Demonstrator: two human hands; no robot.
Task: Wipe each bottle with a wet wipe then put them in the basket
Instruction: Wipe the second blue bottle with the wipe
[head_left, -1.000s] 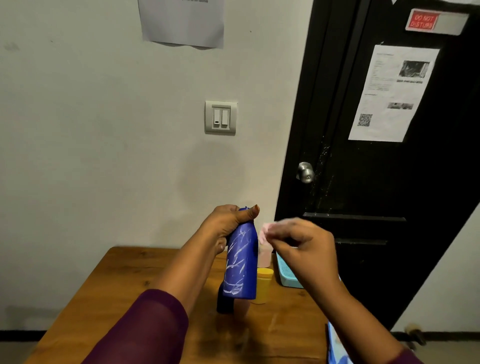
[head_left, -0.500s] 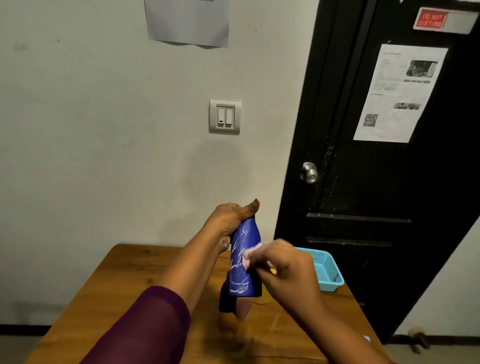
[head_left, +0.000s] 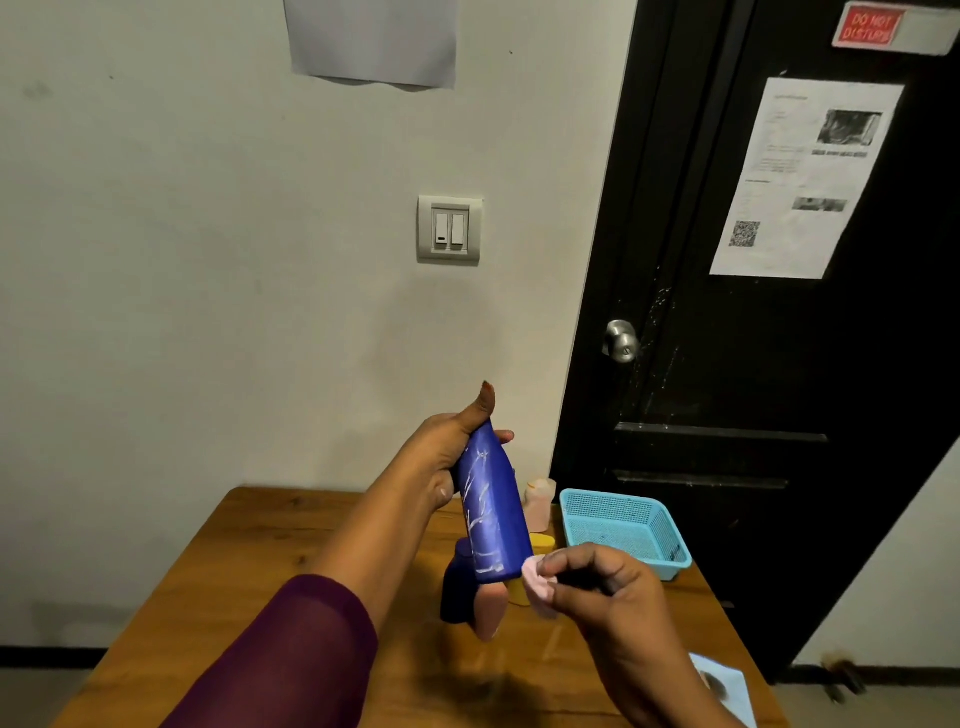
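The left hand (head_left: 441, 460) grips the upper end of a blue bottle (head_left: 493, 514) and holds it in the air above the wooden table (head_left: 311, 545) – fingers wrapped round it, thumb pointing up. The bottle tilts, its lower end slanting down and to the right, with pale streaks along its side. The right hand (head_left: 608, 592) is lower and nearer the camera, apart from the left, and pinches a crumpled pink wet wipe (head_left: 537, 582) between thumb and fingertips. The wipe sits right at the bottle's lower corner; whether it touches there is hard to tell.

On the table below the held bottle stand a dark blue bottle (head_left: 456, 590) and a pink bottle (head_left: 491, 613), close together, with a yellow bottle (head_left: 541, 543) just behind them. A peach bottle (head_left: 540, 501) stands farther back, beside the light blue basket (head_left: 618, 525) at the table's right edge – nothing can be made out in the basket. A light blue packet (head_left: 724, 686) lies at the near right corner
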